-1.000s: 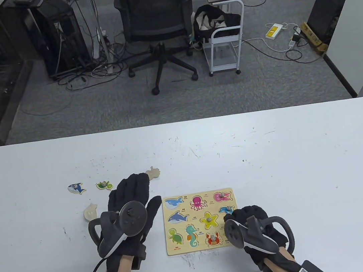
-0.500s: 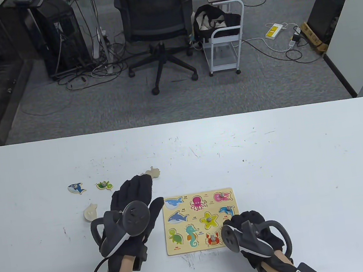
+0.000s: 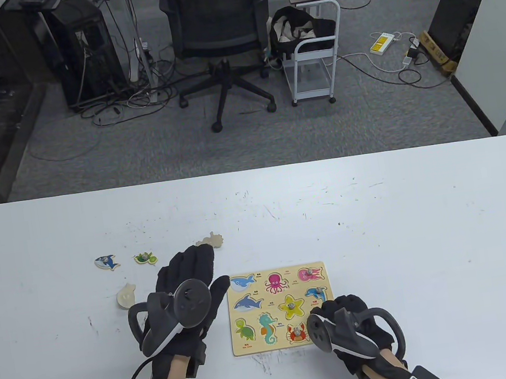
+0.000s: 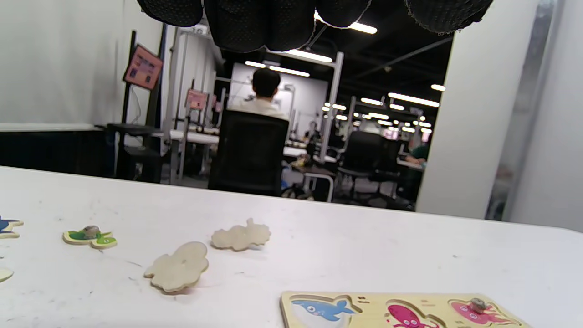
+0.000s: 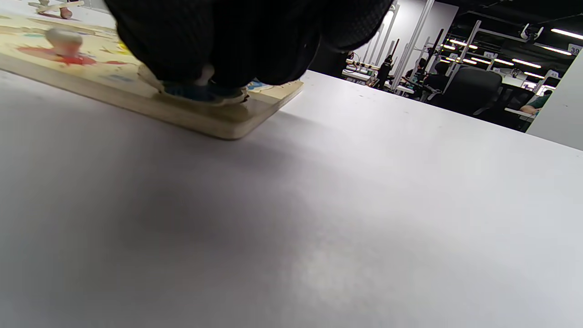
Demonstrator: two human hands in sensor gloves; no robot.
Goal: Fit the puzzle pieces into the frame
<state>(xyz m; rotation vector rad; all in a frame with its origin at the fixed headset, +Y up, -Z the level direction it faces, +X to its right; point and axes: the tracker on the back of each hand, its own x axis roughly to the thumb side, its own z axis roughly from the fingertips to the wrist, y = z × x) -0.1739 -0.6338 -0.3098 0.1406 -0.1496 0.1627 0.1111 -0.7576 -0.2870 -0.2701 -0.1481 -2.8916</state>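
Observation:
The yellow wooden puzzle frame [image 3: 258, 343] lies near the table's front, with sea animal pieces in several slots. My right hand [image 3: 345, 310] is curled over the frame's near right corner. In the right wrist view its fingers [image 5: 191, 41] close around the white knob of a blue piece [image 5: 200, 93] that sits at that corner of the frame [image 5: 136, 102]. My left hand [image 3: 189, 269] is open, fingers stretched forward just left of the frame, and holds nothing. Its fingertips [image 4: 259, 23] hang above a pale face-down piece [image 4: 179, 272].
Loose pieces lie left of the frame: a blue shark [image 3: 106, 262], a green turtle [image 3: 145, 258], a pale face-down piece [image 3: 126, 295] and another pale one [image 3: 211, 241] beyond my left fingertips. The table's right half is bare white surface.
My right hand has drawn back slightly toward the table's near edge, staying over the frame's corner. My left hand has shifted a little toward me and to the right.

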